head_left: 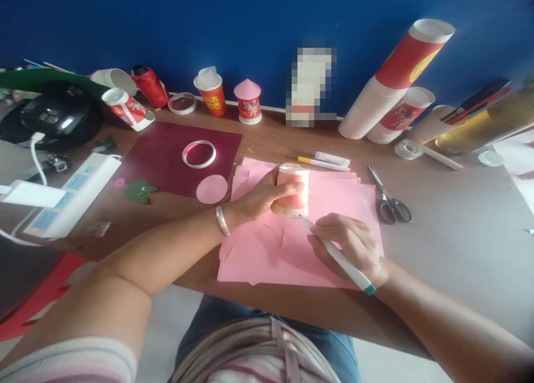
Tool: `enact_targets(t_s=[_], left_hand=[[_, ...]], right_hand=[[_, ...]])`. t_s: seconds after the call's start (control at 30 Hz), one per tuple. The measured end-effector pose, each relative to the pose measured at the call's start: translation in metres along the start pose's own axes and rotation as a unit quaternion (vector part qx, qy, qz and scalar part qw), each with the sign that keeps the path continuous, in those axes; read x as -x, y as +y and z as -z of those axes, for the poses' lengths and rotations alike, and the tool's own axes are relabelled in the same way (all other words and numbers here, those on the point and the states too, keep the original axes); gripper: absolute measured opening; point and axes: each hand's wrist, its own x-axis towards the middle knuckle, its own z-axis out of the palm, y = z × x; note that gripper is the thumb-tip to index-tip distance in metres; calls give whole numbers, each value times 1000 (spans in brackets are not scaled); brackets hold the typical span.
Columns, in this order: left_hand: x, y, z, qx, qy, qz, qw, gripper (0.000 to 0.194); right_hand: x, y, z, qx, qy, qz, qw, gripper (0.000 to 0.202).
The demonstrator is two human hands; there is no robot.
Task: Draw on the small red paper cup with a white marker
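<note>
My left hand [267, 194] is wrapped round a red and white paper cup [294, 185], holding it above a stack of pink paper [258, 260]. A white marker [340, 258] with a green end is pinched in my right hand [348, 241]. Its tip points up and left, at the cup's lower rim, where a scalloped line shows; whether tip and rim touch I cannot tell. Some of my left fingers are hidden behind the cup. Just left of the stack lies a pink paper circle [212, 189], partly on a dark red sheet [167, 149].
Scissors [390, 199] lie right of the paper. An orange and white marker [321, 163] and a glue stick [332, 159] lie behind it. A tall leaning stack of cups [375, 105] stands back right, a pink-roofed cup [249, 105] by the wall, a power strip [73, 194] at left.
</note>
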Motion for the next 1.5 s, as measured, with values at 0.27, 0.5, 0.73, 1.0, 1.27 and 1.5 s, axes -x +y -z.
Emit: enact_targets(t_s=[0.27,0.5,0.73,1.0,1.27,1.5], left_hand=[[0,2,-2,-2,-13,9,1000,39],[-1,-1,0,-5,-16,9,1000,40],[-1,0,-2,-25,-10,-1,1000,40],[0,3,-5,-24,-5,10,1000,46],[1,3,-4,-38,18,11,999,48],[0,2,-4,-38,15,8,999,49]], right_hand=[[-2,-1,1,8,-2,1,1000,23],[-2,0,0,2,-4,4,1000,23],[-1,0,-1,-3,-5,-3,1000,23],[-1,1,-1,0,-9,-5,1000,23],[-1,1,-1,-2,-11,-7,1000,25],[-1,1,-1,2,-10,0,1000,23]])
